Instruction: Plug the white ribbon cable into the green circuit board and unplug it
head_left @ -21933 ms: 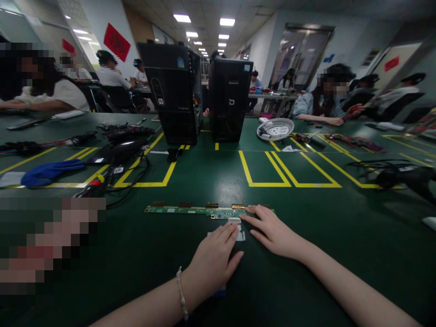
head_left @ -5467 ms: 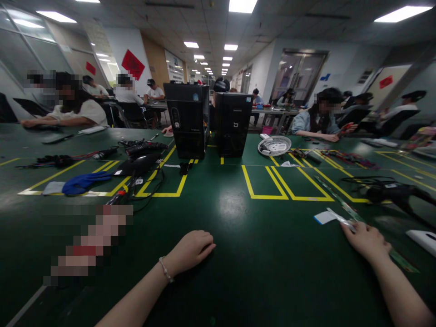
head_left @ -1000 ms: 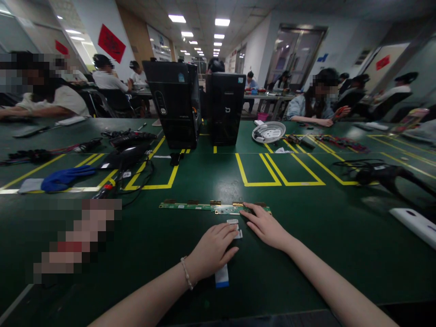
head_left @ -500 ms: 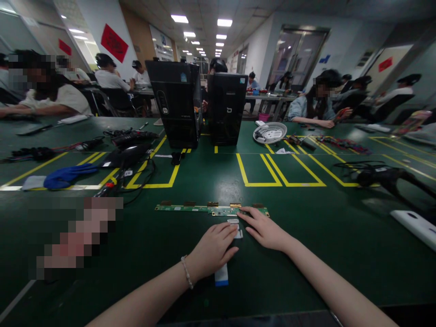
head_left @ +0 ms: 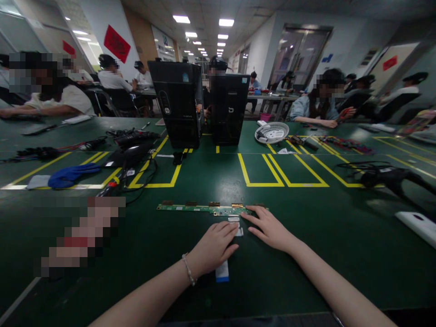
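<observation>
One circuit board [head_left: 195, 208]: was touched by right hand [head_left: 272, 229], fingers spread.
Ribbon cable [head_left: 222, 272]: was covered beside it by left hand [head_left: 211, 247], fingers together, thumb apart.

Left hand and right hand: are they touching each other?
Apart. The head view shows green tabletop and a bit of white ribbon cable between the left hand and the right hand.

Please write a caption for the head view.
Left hand over a white ribbon cable, right hand touching a long green circuit board.

Circuit board [head_left: 185, 208] back at center
</observation>
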`<state>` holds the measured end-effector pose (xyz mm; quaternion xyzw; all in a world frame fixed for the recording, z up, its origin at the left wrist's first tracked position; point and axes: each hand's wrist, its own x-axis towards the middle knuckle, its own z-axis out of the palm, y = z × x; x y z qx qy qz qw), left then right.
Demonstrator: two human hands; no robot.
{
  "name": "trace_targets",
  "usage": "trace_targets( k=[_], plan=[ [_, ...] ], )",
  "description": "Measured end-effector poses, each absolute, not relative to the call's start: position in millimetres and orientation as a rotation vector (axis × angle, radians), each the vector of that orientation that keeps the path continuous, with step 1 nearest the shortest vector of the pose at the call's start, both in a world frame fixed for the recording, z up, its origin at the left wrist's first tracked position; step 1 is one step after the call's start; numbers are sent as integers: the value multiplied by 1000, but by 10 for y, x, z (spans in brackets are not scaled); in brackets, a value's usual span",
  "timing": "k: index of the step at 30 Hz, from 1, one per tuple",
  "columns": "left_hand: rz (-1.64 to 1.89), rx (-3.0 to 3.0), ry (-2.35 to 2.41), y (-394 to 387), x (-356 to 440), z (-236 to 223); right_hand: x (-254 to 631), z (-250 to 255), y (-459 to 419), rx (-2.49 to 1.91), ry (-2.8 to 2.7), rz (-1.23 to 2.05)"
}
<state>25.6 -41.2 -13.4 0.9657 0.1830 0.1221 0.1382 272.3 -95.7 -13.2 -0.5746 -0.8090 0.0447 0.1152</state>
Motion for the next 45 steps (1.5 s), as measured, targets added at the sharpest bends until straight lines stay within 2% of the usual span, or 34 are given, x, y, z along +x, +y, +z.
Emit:
trace_targets(
  k=[45],
  plan=[
    [349, 2865, 451, -220, 260, -70, 2759, -117, -971, -1674, -2393, 243]
  ],
)
